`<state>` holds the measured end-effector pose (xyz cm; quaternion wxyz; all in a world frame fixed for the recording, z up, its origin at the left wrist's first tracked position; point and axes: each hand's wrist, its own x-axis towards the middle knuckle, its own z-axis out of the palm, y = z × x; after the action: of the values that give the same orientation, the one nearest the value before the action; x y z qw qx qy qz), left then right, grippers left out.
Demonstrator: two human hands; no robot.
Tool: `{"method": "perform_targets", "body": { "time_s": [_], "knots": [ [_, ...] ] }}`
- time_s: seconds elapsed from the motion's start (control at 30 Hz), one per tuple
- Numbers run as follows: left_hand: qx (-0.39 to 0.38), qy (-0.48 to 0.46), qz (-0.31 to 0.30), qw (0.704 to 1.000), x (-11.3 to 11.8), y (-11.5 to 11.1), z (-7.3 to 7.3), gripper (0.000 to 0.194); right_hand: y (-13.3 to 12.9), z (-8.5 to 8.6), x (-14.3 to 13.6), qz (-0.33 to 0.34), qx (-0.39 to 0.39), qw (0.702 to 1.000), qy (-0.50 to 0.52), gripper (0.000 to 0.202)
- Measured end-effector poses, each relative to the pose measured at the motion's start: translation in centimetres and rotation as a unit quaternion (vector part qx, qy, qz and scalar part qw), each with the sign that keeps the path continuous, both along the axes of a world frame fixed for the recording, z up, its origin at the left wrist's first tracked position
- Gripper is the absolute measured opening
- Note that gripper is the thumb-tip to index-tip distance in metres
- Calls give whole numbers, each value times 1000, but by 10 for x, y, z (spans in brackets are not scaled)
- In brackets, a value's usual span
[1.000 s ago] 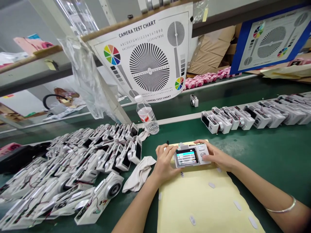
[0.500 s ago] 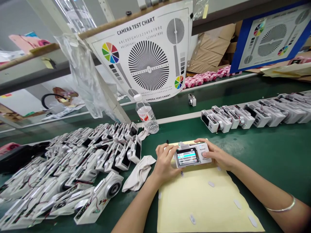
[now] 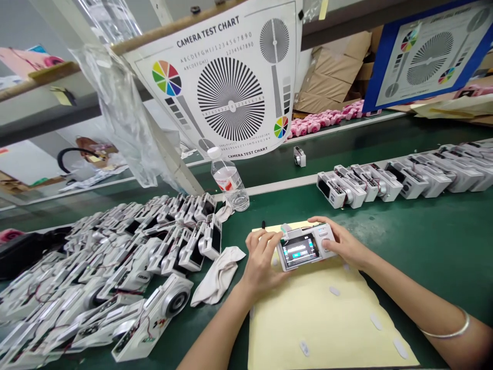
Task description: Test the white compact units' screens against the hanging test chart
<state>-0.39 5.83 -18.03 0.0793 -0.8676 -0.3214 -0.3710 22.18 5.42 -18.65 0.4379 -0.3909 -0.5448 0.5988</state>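
A white digital camera [image 3: 304,248] is held between both hands over a yellow foam sheet [image 3: 323,318], its lit screen facing me. A dialog with a blue highlighted box shows on the screen. My left hand [image 3: 264,259] grips the camera's left end, fingers on top and thumb below. Around the right end is my right hand [image 3: 342,244], thumb on the buttons beside the screen and a finger along the top edge. The camera's lens side is hidden from me. Several small pale oval pieces [image 3: 334,291] lie on the sheet.
Many opened white cameras [image 3: 131,272] crowd the left side. Another row of cameras [image 3: 416,177] stands at the right. A water bottle [image 3: 230,182], a white cloth [image 3: 217,277] and a lone camera [image 3: 299,156] are on the green table. A camera test chart [image 3: 231,97] hangs ahead.
The camera's screen has gone from a menu list to a dialog with a highlighted box. The camera is tilted slightly more, its right end higher. Both hands keep their hold.
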Motion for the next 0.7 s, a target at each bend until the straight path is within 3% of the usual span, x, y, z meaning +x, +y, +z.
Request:
{"method": "perform_targets", "body": {
  "time_s": [0.27,0.4,0.57,0.7],
  "knots": [
    [-22,16,4,1000,-5,2,1,60,-2,2,1,29,-16,998,48,46],
    [-53,-7,-13,998,-7,2,9,65,-10,12,1,27,-27,998,58,46],
    [-214,-113,-67,968,-13,4,18,65,-35,36,-1,106,60,990,74,78],
    [-357,-180,-125,908,-11,2,10,68,-54,49,-7,51,202,976,-65,75]
  ]
}}
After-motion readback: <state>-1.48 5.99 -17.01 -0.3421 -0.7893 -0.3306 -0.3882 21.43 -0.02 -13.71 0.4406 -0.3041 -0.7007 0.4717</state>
